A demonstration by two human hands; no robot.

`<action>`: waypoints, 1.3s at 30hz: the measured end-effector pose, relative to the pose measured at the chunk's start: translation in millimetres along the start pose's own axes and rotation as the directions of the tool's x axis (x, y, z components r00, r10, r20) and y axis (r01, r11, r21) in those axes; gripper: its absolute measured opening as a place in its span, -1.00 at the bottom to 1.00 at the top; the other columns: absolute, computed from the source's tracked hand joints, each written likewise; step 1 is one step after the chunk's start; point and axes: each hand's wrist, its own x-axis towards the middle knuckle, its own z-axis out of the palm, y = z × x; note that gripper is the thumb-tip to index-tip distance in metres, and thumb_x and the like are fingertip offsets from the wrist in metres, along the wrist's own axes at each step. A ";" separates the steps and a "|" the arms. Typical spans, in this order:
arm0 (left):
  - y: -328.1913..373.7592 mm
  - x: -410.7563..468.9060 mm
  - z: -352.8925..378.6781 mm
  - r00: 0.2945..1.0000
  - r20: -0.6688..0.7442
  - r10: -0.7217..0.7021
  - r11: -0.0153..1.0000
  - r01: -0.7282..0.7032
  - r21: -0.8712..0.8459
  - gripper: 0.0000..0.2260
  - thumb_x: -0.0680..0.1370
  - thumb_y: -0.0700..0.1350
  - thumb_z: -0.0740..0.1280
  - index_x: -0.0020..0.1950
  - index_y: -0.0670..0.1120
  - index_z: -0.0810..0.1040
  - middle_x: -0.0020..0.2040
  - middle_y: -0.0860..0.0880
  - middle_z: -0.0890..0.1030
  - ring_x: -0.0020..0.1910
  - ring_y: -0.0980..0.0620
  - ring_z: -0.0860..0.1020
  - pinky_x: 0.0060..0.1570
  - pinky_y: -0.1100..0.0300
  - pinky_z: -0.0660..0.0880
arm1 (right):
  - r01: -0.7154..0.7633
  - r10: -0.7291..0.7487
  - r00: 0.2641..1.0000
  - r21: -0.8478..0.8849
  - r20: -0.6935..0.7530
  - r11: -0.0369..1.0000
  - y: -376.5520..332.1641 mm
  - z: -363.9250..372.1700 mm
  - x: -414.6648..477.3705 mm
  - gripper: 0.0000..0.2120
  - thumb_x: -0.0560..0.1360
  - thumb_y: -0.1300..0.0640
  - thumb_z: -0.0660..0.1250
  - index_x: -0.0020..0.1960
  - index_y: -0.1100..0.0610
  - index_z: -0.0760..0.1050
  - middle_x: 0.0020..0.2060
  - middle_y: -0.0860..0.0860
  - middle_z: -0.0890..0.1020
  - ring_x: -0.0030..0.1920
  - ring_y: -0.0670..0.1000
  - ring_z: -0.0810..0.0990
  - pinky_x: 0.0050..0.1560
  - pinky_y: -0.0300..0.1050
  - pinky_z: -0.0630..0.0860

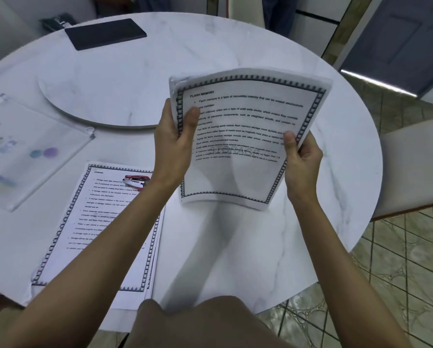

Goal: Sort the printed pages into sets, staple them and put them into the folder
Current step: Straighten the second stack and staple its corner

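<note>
The left hand [175, 143] pinches the pages [240, 136] at their nine o'clock edge, thumb on top. The right hand [302, 158] pinches the four o'clock edge. They are held above the table [135, 84], right of centre. The stapler [136, 182] lies on the stack [97, 227] at seven o'clock.

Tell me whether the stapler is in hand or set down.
Set down: the red stapler lies on the stacked pages; left hand and right hand grip the Flash Memory set.

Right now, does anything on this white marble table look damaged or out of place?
Yes. The flat stack of bordered printed pages is crumpled at its lower-left corner, and the lifted bordered sheaf has ruffled, uneven sheets at its top-left corner.
</note>
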 end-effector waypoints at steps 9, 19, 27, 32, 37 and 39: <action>-9.3 -4.9 -23.1 0.994 -0.094 -0.058 0.992 0.068 0.109 -0.87 0.60 -0.04 0.19 -0.15 0.05 0.36 -0.21 0.04 0.47 -0.20 0.08 0.46 -0.13 0.16 0.46 | -0.108 0.117 0.992 -0.159 0.045 0.981 1.3 4.0 -6.0 -0.80 0.53 0.03 0.28 -0.24 0.07 0.47 -0.29 0.17 0.55 -0.22 -0.01 0.40 -0.11 0.00 0.46; -36.8 8.3 -44.5 0.958 -0.152 -0.243 0.920 0.277 0.278 -0.87 0.54 -0.04 0.30 -0.07 -0.09 0.54 -0.19 -0.06 0.58 -0.21 0.03 0.50 -0.10 0.14 0.47 | -0.331 0.381 0.919 -0.330 0.097 0.884 30.0 3.5 -14.1 -0.59 0.51 0.01 0.28 -0.10 0.41 0.39 -0.28 0.11 0.43 -0.24 0.02 0.38 -0.18 -0.07 0.35; -85.5 -18.8 -68.1 0.864 -0.123 -0.488 0.813 0.501 0.297 -0.79 0.55 -0.02 0.28 -0.15 -0.16 0.50 -0.29 -0.06 0.49 -0.25 0.00 0.45 -0.06 -0.02 0.52 | -0.417 0.496 0.865 -0.450 0.068 0.789 49.4 14.4 -40.3 -0.68 0.53 0.05 0.27 -0.11 0.35 0.47 -0.25 0.25 0.55 -0.22 0.05 0.47 -0.19 -0.08 0.42; -97.6 -46.5 -67.3 0.733 0.085 -0.675 0.712 0.617 0.336 -0.74 0.60 0.02 0.16 0.12 -0.14 0.47 -0.03 -0.02 0.51 -0.02 0.00 0.48 0.03 0.14 0.41 | -0.445 0.514 0.857 -0.445 0.041 0.777 57.8 9.4 -52.0 -0.67 0.53 0.03 0.26 -0.07 0.34 0.48 -0.06 0.36 0.58 -0.21 0.09 0.52 -0.11 0.00 0.49; -102.5 -65.0 -57.0 0.722 0.125 -0.680 0.717 0.620 0.319 -0.79 0.63 -0.05 0.10 0.08 -0.15 0.44 -0.06 0.02 0.50 0.04 0.01 0.47 -0.09 0.30 0.35 | -0.455 0.534 0.845 -0.509 0.010 0.731 63.5 8.4 -54.6 -0.69 0.54 0.05 0.25 -0.05 0.34 0.49 -0.06 0.35 0.59 -0.01 0.32 0.56 0.03 0.15 0.52; -106.3 -64.8 -53.6 0.746 0.094 -0.659 0.712 0.580 0.396 -0.78 0.64 -0.08 0.09 -0.21 -0.05 0.30 -0.28 0.05 0.36 -0.23 0.06 0.38 -0.31 0.31 0.27 | -0.466 0.554 0.832 -0.551 -0.008 0.692 68.0 8.9 -54.1 -0.70 0.54 0.07 0.26 -0.13 0.34 0.47 -0.20 0.30 0.59 -0.16 0.28 0.56 -0.10 0.05 0.52</action>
